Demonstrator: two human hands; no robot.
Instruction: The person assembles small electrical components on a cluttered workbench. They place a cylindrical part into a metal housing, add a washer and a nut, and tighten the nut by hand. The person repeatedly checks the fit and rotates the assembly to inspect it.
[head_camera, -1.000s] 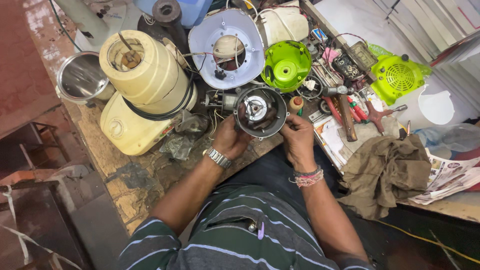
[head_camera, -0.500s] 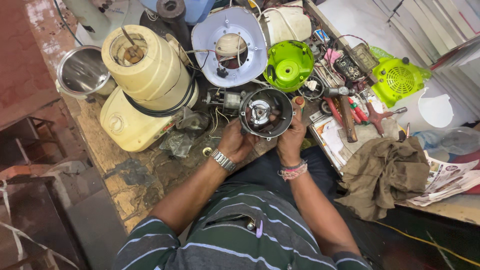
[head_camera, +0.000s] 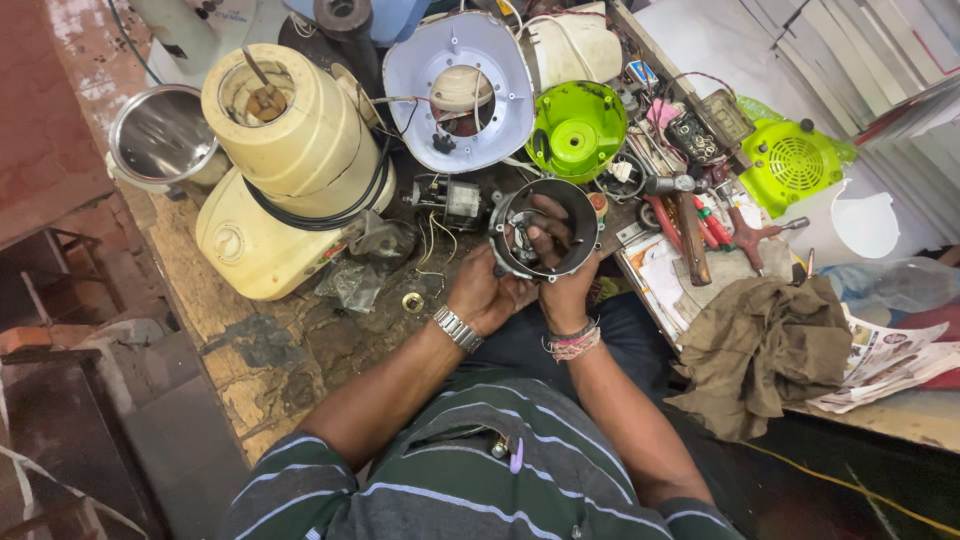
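**Steadying a round motor housing at the bench's near edge**

Seen from the head camera: gripping the dark round motor housing (head_camera: 545, 232) from the outside, left hand (head_camera: 483, 292) curled around its lower rim, probably to keep it from turning. Reaching inside, right hand (head_camera: 560, 278) with fingers (head_camera: 540, 228) bent into the cavity, pressed against the inner parts; whether pinching something small, cannot tell. Held just above the workbench (head_camera: 290, 350) near edge, close to the body, likely for a clear look down into the opening. Beside it, toward the far edge: cream mixer base (head_camera: 280, 190), white-blue shell (head_camera: 460, 85), green cover (head_camera: 577, 128). At right: hammer (head_camera: 688, 225), brown rag (head_camera: 765, 345).
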